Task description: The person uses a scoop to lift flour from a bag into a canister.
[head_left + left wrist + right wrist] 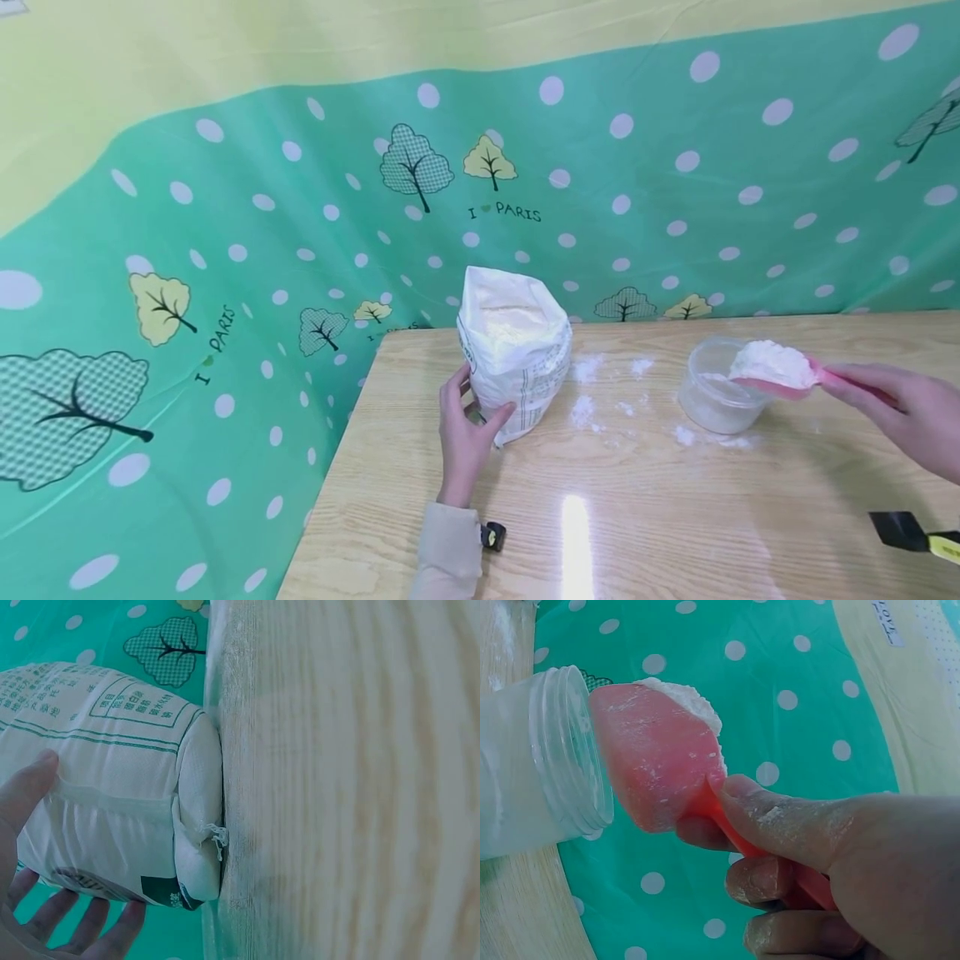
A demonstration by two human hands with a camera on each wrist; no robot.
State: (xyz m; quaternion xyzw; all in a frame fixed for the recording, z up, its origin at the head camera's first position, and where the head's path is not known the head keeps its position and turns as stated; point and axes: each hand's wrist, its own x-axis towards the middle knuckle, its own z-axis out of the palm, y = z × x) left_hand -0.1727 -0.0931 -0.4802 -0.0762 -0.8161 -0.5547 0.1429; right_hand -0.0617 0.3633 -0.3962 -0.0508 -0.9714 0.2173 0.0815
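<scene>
An open white flour bag (525,358) with green print stands upright on the table, white flour visible in its mouth. My left hand (467,433) holds its lower left part, thumb on the front and fingers round the side; the left wrist view shows this hand (45,892) against the bag (112,772). On the right, my right hand (903,408) grips the handle of a pink scoop (795,387) heaped with flour (772,362). The scoop (656,757) is over the right rim of a round clear plastic tub (723,412). Flour inside the tub is hard to make out.
Spilled flour (583,410) dusts the wooden table (645,517) between bag and tub. A green dotted cloth (337,275) hangs behind and at the left. A black and yellow strap-like object (900,531) shows at the lower right edge.
</scene>
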